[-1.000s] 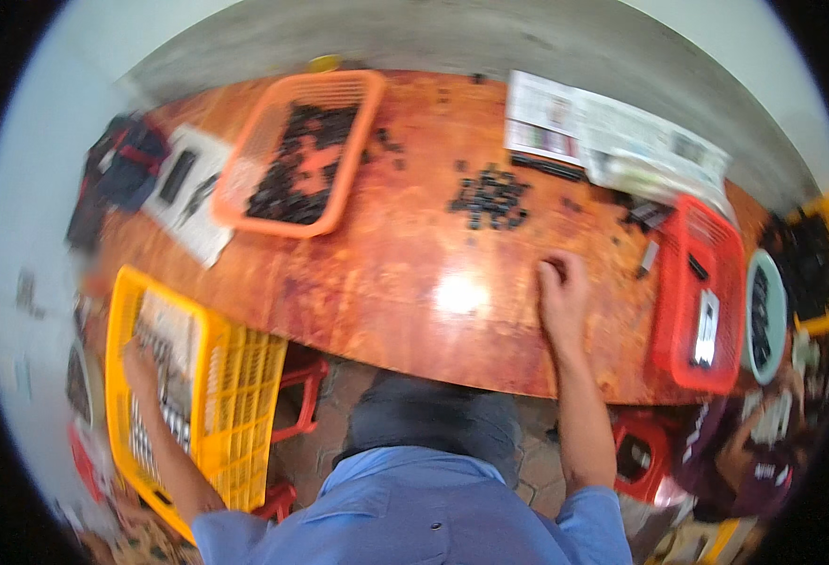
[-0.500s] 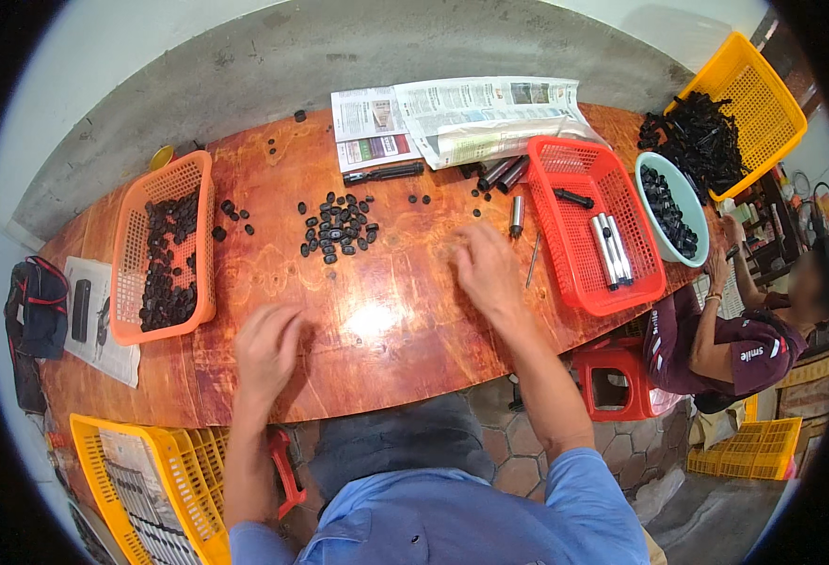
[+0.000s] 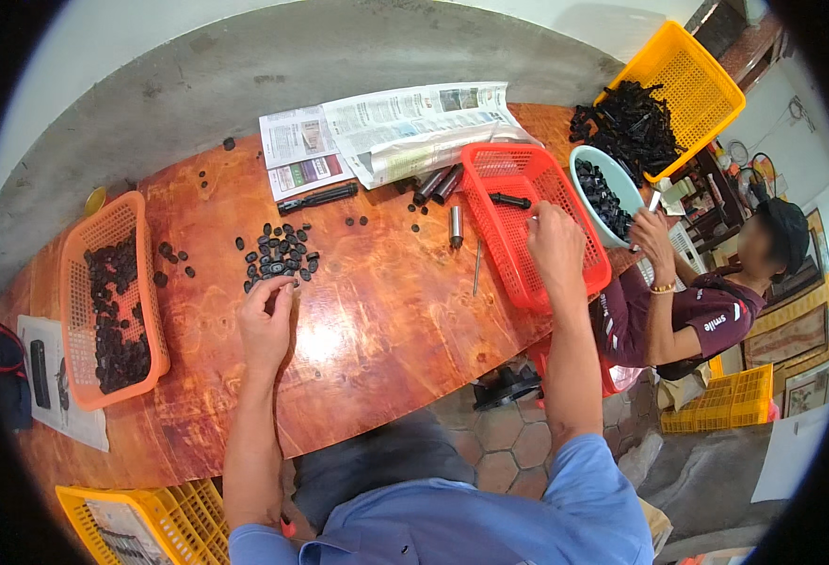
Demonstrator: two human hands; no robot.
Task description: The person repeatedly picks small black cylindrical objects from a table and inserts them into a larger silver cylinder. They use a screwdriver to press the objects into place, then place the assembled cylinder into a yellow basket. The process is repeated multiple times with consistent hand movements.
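Observation:
My left hand [image 3: 265, 325] is at the near edge of a loose cluster of small black oval pieces [image 3: 265, 256] on the wooden table. Its thumb and forefinger pinch one such piece [image 3: 292, 282]. On the right, my right hand [image 3: 557, 250] reaches into a red plastic basket [image 3: 518, 290]. The curled fingers close at a silver tube [image 3: 533, 218], of which only a bit of the end shows; the hand covers the rest. A black rod-like part [image 3: 510, 201] lies in the basket beyond my fingers.
An orange basket [image 3: 77, 325] of black pieces stands left. Newspaper [image 3: 377, 118], a black flashlight [image 3: 317, 199], a silver cylinder [image 3: 457, 228] and a thin rod [image 3: 477, 268] lie on the table. A pale bowl [image 3: 629, 193], yellow basket [image 3: 716, 89] and co-worker [image 3: 716, 320] are at right.
The view has turned toward the right. My right hand has gone from the bare tabletop into the red basket. My left hand has moved up to the black pieces, its fingers now pinched together.

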